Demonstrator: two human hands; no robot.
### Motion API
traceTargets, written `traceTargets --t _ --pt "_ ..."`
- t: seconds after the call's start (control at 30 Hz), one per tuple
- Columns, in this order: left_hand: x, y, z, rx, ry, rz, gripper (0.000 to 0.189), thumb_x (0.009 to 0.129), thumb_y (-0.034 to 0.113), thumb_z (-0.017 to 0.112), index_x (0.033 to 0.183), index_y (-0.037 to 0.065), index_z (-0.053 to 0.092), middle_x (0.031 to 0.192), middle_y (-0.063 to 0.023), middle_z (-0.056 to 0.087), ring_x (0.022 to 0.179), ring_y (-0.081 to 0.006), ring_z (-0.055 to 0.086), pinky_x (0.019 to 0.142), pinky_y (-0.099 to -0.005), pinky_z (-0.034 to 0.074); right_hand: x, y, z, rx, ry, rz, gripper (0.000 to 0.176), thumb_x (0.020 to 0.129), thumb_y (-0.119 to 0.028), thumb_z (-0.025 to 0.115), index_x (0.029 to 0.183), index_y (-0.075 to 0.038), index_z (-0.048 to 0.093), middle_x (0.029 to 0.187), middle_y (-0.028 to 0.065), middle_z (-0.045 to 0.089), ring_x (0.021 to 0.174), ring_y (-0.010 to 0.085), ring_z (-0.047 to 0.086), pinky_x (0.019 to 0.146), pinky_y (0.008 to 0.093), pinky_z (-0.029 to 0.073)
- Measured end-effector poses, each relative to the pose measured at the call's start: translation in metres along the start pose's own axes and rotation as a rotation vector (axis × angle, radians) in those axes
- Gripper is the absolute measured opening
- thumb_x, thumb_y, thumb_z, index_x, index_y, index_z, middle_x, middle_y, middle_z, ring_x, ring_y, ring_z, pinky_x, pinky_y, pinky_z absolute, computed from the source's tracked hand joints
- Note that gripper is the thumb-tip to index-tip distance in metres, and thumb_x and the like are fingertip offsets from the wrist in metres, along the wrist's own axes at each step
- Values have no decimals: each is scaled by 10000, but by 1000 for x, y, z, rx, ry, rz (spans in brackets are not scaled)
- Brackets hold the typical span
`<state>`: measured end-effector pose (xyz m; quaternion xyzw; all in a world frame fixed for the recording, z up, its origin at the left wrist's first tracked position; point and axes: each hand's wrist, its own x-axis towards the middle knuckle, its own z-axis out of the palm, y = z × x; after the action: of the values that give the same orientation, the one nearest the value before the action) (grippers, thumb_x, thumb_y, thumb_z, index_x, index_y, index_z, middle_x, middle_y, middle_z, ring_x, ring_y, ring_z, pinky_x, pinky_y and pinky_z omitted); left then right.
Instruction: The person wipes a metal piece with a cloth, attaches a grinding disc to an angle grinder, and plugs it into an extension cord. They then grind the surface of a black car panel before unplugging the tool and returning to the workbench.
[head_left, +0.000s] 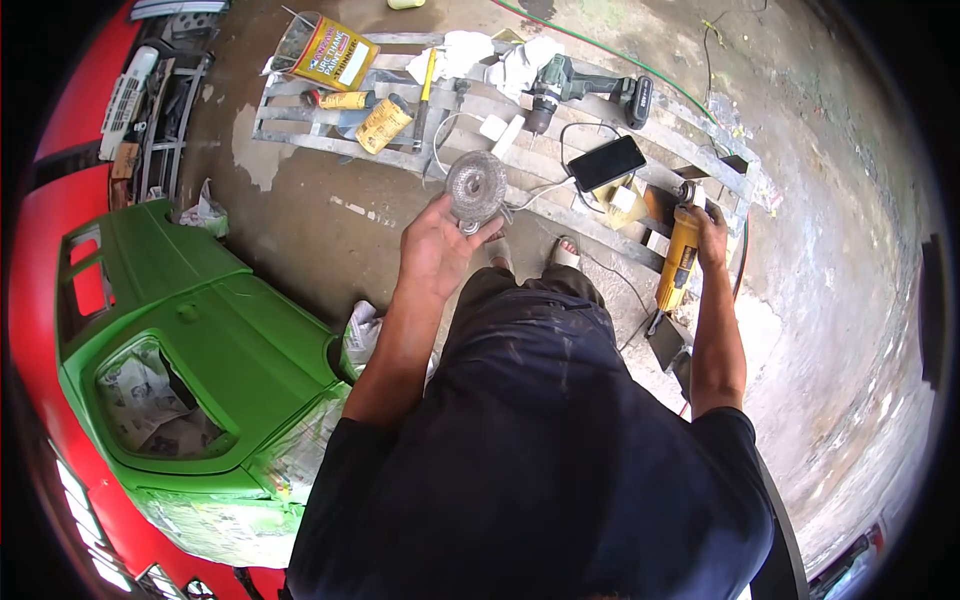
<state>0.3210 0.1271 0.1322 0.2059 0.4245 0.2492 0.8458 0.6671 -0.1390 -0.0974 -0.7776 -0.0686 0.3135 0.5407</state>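
Note:
My left hand (432, 250) is closed on the lower edge of a wire wheel (476, 188), a round grey disc with a hole at its centre, held up over the near side of the slatted bench (300, 125). At the bench's right end my right hand (712, 238) grips a yellow angle grinder (680, 262) around its body. The grinder's head points away from me, and its cord end points down. Between my hands, a black phone (607, 163) lies on the slats beside a yellowish block (622, 205).
The bench also carries a cordless drill (580, 90), a hammer (426, 90), a paint thinner can (335, 55), a yellow cylinder (384, 124) and white rags (455, 55). A green-painted vehicle body (210, 330) stands close on my left. Cords and a green hose (600, 60) run nearby.

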Motion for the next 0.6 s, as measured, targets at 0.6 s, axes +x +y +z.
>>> traceTargets --t 0.6 --pt "136 -145 -9 964 -243 -248 253 963 181 538 1141 6 575 1054 -107 643 874 -198 658 592 -334 562 -9 -8 12 -468 232 -5 729 746 -502 722 1239 21 604 1192 288 590 1084 372 591 949 391 444"
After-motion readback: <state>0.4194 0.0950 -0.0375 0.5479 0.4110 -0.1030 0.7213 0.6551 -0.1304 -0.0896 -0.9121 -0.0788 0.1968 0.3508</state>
